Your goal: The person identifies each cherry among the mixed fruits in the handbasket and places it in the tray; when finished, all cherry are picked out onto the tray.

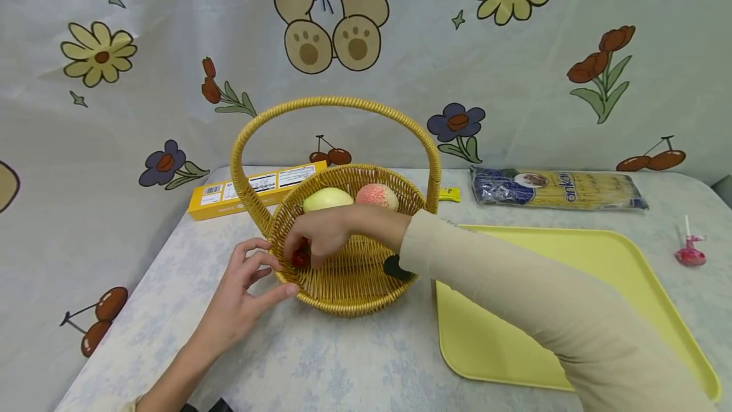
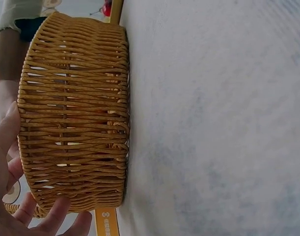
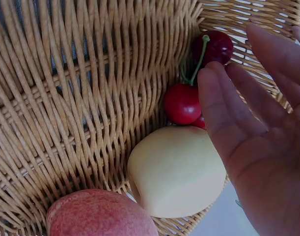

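Observation:
A woven basket (image 1: 349, 309) with a tall arched handle stands on the table. My right hand (image 1: 323, 234) reaches inside its left part, over red cherries (image 1: 299, 259). In the right wrist view its fingers (image 3: 221, 101) are extended against the cherries (image 3: 182, 104), with a green stem showing; nothing looks pinched. Beside the cherries lie a pale yellow fruit (image 3: 177, 172) and a pinkish peach (image 3: 100, 216). My left hand (image 1: 243, 294) touches the basket's left rim from outside, fingers spread, the thumb lying along the front rim.
A yellow tray (image 1: 515, 342) lies to the right, partly under my right sleeve. Behind are a yellow box (image 1: 229, 202), a small yellow packet (image 1: 450, 194) and a bag of pasta (image 1: 572, 188). A pink lollipop (image 1: 691, 253) lies far right. A patterned cloth hangs at the back.

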{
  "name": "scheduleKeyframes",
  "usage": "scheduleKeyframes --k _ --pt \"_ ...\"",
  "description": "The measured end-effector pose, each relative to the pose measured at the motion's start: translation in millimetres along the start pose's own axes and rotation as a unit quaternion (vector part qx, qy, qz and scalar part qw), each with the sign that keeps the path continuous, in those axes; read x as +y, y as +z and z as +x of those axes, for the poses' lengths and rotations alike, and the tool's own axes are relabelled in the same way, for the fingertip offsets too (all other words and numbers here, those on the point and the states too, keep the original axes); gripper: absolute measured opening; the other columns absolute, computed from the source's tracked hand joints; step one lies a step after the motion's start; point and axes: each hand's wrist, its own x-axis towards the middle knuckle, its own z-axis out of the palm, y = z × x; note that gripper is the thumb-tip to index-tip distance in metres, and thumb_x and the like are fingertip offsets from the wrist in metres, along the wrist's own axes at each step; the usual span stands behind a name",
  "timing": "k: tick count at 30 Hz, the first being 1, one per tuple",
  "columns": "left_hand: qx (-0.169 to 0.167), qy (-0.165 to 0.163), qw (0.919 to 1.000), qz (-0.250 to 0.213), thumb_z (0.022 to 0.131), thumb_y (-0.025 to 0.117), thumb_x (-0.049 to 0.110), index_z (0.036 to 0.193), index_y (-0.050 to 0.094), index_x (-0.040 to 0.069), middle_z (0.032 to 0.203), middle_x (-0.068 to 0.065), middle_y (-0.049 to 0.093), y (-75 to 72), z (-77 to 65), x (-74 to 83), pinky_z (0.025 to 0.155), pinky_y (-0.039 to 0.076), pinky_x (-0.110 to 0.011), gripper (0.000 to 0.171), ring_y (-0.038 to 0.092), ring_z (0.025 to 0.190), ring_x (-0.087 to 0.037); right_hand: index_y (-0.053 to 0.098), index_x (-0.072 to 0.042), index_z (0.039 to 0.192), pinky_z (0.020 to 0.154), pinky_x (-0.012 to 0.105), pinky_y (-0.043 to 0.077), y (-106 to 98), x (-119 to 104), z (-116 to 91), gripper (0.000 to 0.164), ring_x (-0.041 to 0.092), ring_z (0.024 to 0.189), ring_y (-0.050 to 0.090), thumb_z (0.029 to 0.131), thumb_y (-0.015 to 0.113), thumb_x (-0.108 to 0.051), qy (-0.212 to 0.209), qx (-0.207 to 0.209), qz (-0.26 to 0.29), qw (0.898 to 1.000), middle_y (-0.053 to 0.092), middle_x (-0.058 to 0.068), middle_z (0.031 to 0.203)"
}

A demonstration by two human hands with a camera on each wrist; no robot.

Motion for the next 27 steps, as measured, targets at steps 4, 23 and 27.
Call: scheduleKeyframes --k 4,23,27 --pt "0.0 -0.004 1.0 -0.005 0.086 0.078 0.01 0.095 0.058 0.007 0.133 -0.011 0.034 0.6 0.1 -1.0 0.1 0.046 -0.047 0.023 0.043 0.124 -0.03 0.069 -0.005 0.118 0.08 0.019 0.045 2.9 1.1 4.5 0.038 0.014 0.095 0.054 0.083 0.069 0.011 0.015 -0.007 0.014 1.0 0.067 0.009 0.109" --pt "-0.007 0.001 0.9999 -0.012 0.085 0.079 0.012 0.095 0.057 0.009 0.132 -0.01 0.034 0.2 0.4 -1.9 0.1 0.045 -0.051 0.024 0.042 0.124 -0.029 0.071 0.002 0.111 0.078 0.02 0.049 4.2 2.7 2.9 0.028 0.013 0.09 0.057 0.085 0.069 0.01 0.042 -0.031 0.044 0.998 0.068 0.013 0.108" --pt "-0.008 0.002 0.9998 -0.018 0.085 0.079 0.011 0.095 0.057 0.009 0.132 -0.01 0.034 -0.2 0.7 -2.1 0.1 0.045 -0.051 0.024 0.041 0.124 -0.028 0.072 -0.001 0.115 0.084 0.018 0.048 3.2 2.6 1.0 0.03 0.01 0.098 0.059 0.086 0.07 0.007 0.051 -0.035 0.022 0.998 0.069 0.008 0.111"
